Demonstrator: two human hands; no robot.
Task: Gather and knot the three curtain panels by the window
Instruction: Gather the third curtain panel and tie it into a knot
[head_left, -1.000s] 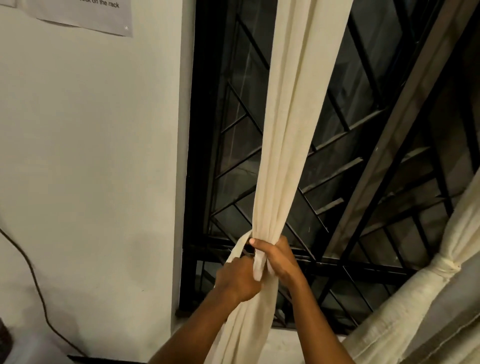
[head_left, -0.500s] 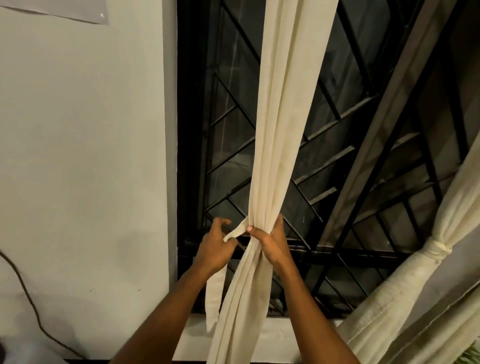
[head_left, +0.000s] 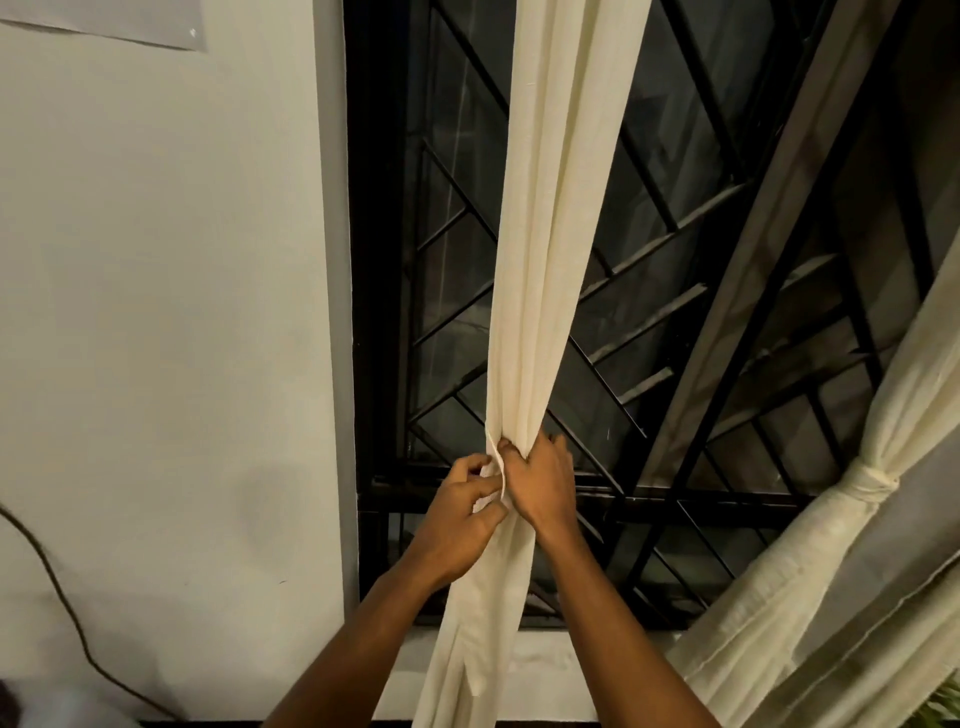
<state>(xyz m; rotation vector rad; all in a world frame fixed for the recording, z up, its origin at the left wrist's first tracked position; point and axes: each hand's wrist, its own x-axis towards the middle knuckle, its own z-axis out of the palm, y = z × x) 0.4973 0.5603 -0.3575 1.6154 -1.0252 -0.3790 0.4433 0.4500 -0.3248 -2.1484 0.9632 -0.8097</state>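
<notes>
A cream curtain panel (head_left: 545, 249) hangs gathered into a narrow bunch before the dark window. My right hand (head_left: 543, 483) grips the bunch at its waist. My left hand (head_left: 460, 514) pinches a thin cream strip (head_left: 496, 462) of the same fabric right beside the right thumb. Below the hands the cloth falls loose to the sill. A second cream panel (head_left: 904, 395) at the right edge is bound with a knot (head_left: 872, 486).
Black window bars (head_left: 649, 332) stand close behind the curtain. The white wall (head_left: 166, 312) fills the left, with a dark cable (head_left: 57, 597) running down it. A pale sill (head_left: 540, 670) runs under the window. More folded fabric (head_left: 852, 670) lies at lower right.
The left hand, which held the strip out to the left, has come back in against the bunch. The right hand has kept its grip on the gathered cloth.
</notes>
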